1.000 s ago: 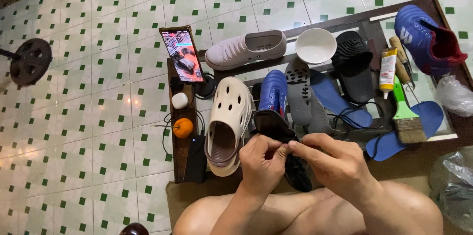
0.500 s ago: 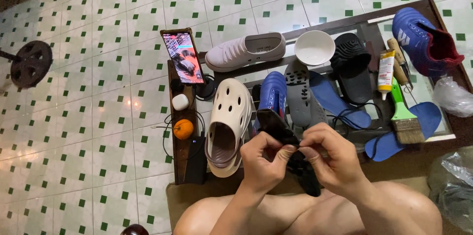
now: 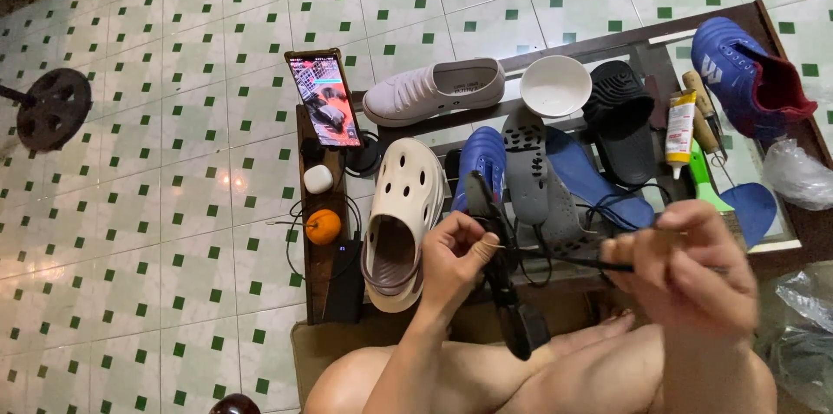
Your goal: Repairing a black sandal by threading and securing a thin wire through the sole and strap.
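Observation:
My left hand (image 3: 455, 262) grips a narrow black shoe (image 3: 510, 301), held edge-up over my bare knees. My right hand (image 3: 694, 271) is pinched shut on a dark thread (image 3: 564, 259). The thread runs taut from the shoe toward the right. The right hand is blurred, and I cannot make out a needle in it. Both hands hover just in front of a low dark table (image 3: 607, 36).
On the table are a cream clog (image 3: 403, 206), white slip-on (image 3: 434, 91), propped phone (image 3: 323, 100), orange (image 3: 324, 226), white bowl (image 3: 555, 84), black slide (image 3: 620, 119), blue boot (image 3: 746, 75), glue tube (image 3: 679, 128), green-handled brush (image 3: 707, 193) and insoles. A weight plate (image 3: 52, 106) lies on the tiled floor.
My right hand has pulled away to the right, drawing the thread out taut. Before, both hands were close together on the black shoe.

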